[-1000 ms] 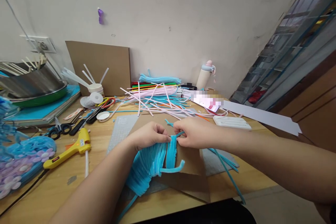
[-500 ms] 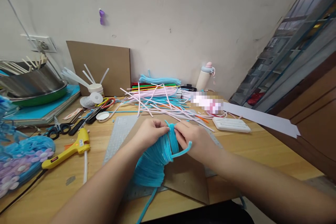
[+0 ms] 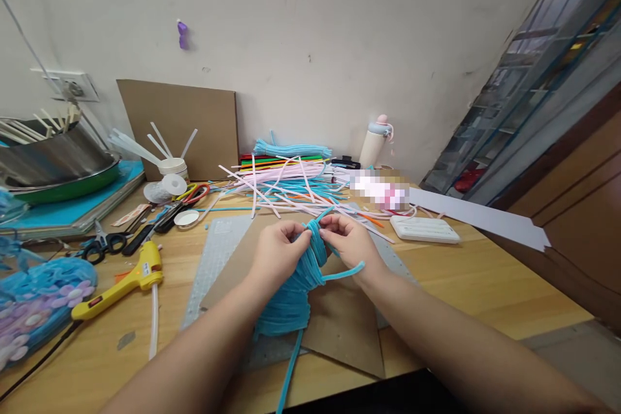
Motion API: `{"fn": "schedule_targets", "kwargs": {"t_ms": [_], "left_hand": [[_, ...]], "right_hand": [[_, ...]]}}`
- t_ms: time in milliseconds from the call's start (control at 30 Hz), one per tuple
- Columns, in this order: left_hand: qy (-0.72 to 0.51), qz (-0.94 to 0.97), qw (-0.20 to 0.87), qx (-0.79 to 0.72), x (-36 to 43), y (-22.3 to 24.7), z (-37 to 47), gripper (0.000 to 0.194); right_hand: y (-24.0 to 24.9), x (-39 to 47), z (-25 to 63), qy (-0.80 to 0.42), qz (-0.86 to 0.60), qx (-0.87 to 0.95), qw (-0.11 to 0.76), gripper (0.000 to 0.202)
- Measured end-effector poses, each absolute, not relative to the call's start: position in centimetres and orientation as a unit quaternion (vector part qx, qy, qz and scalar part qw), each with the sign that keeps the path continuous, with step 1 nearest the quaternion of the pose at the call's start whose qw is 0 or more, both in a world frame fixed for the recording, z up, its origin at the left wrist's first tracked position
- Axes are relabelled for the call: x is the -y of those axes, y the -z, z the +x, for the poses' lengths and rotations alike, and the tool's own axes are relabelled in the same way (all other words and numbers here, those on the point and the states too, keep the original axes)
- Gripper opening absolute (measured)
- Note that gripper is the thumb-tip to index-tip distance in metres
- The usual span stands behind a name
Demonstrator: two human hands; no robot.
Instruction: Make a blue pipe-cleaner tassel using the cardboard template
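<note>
Both hands meet over the middle of the desk, at the top of a bundle of blue pipe cleaners (image 3: 291, 291). The bundle's long axis runs from the hands down toward the person, resting on a cardboard sheet (image 3: 339, 323). The left hand (image 3: 276, 252) pinches the gathered top from the left; the right hand (image 3: 352, 242) pinches from the right, apparently gripping one loose blue pipe cleaner (image 3: 347, 270) that curls out to the right below it, though the fingertips hide the exact hold. Both hands are equally near the bundle. A yellow glue gun (image 3: 121, 281) lies well to the left.
</note>
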State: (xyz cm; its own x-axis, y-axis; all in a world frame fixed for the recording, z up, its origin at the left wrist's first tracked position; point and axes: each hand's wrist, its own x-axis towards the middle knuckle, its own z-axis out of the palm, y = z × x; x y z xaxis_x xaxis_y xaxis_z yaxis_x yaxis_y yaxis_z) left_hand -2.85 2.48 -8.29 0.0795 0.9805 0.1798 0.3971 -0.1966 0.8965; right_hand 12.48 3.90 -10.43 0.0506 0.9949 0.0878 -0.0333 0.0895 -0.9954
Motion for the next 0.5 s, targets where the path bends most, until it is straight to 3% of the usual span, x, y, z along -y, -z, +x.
{"fn": "schedule_targets", "kwargs": {"t_ms": [300, 500], "left_hand": [[-0.392, 0.695, 0.261, -0.543, -2.2, 8.5, -3.0, 0.025], [-0.384, 0.7, 0.244, -0.55, -2.2, 8.3, -3.1, 0.024]], "right_hand": [[9.1, -3.1, 11.4, -0.632, -0.472, 0.342, 0.511, 0.044], [9.1, -3.0, 11.4, -0.633, -0.445, 0.359, 0.522, 0.075]]}}
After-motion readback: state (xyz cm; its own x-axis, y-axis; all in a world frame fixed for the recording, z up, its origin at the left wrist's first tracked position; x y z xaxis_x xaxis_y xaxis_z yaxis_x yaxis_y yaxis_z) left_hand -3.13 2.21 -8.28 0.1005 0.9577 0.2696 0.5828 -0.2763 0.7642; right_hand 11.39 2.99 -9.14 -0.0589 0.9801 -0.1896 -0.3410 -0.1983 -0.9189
